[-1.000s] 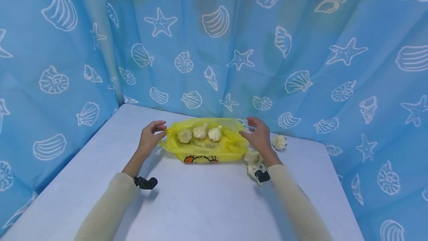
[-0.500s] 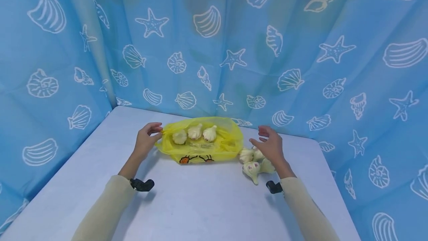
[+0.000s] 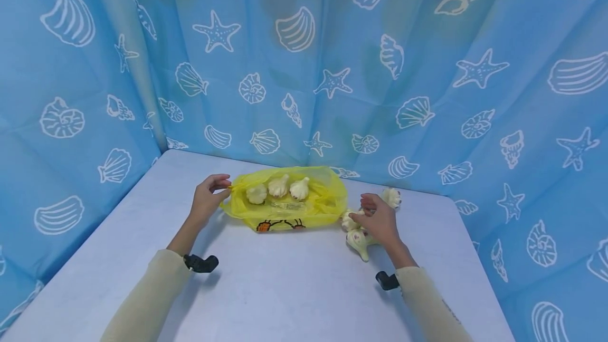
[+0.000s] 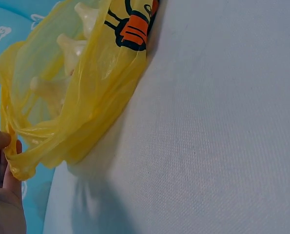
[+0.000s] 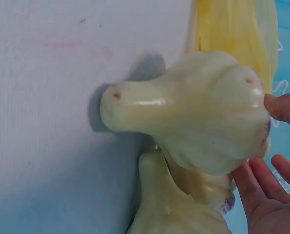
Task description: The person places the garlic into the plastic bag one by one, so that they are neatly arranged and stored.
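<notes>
Right now, one thin, yellow, see-through plastic bag with an orange-and-black print lies on its side on a white table, near its far edge, its mouth spread. Three whitish, round-bellied garlic bulbs with stubby necks sit in a row inside it. On the bag's left, the left hand pinches its rim between thumb and fingers. Just beside the other end is a second group of pale, purple-flecked garlic bulbs, at least four; the right hand hides part of it, so the exact count cannot be told. The right hand reaches over this group, thumb and fingers apart around one bulb; whether they touch it is unclear. Two black wrist cameras show, one per arm, below two cream sleeves' cuffs. One blue curtain with white shell and starfish drawings stands behind.
</notes>
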{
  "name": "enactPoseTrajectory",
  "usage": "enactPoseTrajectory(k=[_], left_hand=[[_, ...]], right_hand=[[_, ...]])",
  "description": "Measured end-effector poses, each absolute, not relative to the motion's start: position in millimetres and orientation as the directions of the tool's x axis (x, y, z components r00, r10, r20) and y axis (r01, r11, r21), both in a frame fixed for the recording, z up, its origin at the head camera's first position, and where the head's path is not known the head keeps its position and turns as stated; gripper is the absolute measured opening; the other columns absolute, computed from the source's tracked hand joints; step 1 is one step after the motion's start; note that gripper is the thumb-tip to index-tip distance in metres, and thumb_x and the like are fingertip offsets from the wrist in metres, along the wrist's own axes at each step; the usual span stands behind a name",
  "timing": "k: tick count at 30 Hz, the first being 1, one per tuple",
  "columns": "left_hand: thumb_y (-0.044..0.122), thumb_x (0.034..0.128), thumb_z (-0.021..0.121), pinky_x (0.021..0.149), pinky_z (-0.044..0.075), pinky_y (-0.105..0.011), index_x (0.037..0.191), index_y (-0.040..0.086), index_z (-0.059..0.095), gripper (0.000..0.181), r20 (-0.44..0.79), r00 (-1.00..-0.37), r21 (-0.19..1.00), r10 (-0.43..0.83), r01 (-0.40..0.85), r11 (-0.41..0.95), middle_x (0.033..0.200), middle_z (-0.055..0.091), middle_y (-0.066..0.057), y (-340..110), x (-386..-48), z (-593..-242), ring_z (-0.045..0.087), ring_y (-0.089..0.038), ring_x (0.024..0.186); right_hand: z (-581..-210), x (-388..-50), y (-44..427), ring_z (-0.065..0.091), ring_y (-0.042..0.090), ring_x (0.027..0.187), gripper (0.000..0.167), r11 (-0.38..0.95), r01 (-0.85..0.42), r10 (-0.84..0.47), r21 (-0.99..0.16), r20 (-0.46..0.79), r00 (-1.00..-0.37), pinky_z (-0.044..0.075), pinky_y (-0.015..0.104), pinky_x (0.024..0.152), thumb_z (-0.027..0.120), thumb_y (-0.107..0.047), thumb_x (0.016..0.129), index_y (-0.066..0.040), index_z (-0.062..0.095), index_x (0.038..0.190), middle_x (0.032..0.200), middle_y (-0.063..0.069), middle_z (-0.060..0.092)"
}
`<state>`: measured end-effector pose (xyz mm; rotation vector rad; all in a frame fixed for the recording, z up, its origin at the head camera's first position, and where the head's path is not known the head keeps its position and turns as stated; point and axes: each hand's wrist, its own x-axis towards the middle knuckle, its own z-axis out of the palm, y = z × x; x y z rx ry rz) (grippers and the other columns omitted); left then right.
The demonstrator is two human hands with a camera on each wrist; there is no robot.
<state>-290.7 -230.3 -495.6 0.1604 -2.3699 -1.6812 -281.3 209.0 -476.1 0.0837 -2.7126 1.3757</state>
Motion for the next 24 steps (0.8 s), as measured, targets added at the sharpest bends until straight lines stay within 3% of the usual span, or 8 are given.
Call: enactPoseTrajectory(k=[6, 13, 17, 24], left_hand=[[0.007, 0.0908, 0.064, 0.104, 0.043, -0.039, 0.130, 0.011, 0.057, 0.040, 0.143, -0.963, 0.938, -0.228, 0.058, 0.343, 0.116, 0.062, -0.008, -232, -290, -498, 0.056, -0.024, 0.113], [0.008, 0.0909, 0.064, 0.103, 0.044, -0.039, 0.130, 0.009, 0.057, 0.040, 0.148, -0.961, 0.943, -0.233, 0.066, 0.325, 0.115, 0.062, -0.009, -230, -287, -502, 0.056, -0.025, 0.112], [0.009, 0.0907, 0.063, 0.104, 0.043, -0.039, 0.130, 0.010, 0.057, 0.040, 0.145, -0.962, 0.945, -0.232, 0.065, 0.321, 0.115, 0.062, -0.008, -228, -286, -503, 0.056, -0.024, 0.112], [0.007, 0.0909, 0.063, 0.106, 0.041, -0.041, 0.131, 0.008, 0.056, 0.041, 0.150, -0.960, 0.946, -0.237, 0.070, 0.315, 0.115, 0.062, -0.009, -230, -287, -501, 0.056, -0.025, 0.113]], right_hand=[[-480, -283, 205, 0.057, 0.029, 0.112, 0.062, 0.610, -0.102, -0.030, -0.785, 0.105, -0.994, 0.048, 0.042, 0.099, 0.081, -0.021, 0.079, -0.008, 0.052, 0.132, 0.120, 0.013, 0.061], [-492, -286, 207, 0.058, 0.032, 0.110, 0.077, 0.671, -0.053, -0.035, -0.739, 0.040, -0.999, 0.049, 0.046, 0.096, 0.082, -0.024, 0.078, -0.004, 0.042, 0.141, 0.123, 0.017, 0.061], [-498, -284, 209, 0.056, 0.030, 0.107, 0.067, 0.697, -0.015, -0.033, -0.717, -0.011, -0.999, 0.050, 0.045, 0.093, 0.081, -0.031, 0.078, -0.005, 0.052, 0.132, 0.124, 0.015, 0.059], [-499, -283, 205, 0.056, 0.029, 0.101, 0.053, 0.684, -0.053, -0.053, -0.728, 0.023, -0.998, 0.052, 0.043, 0.088, 0.082, -0.030, 0.077, -0.008, 0.062, 0.121, 0.118, 0.014, 0.062]])
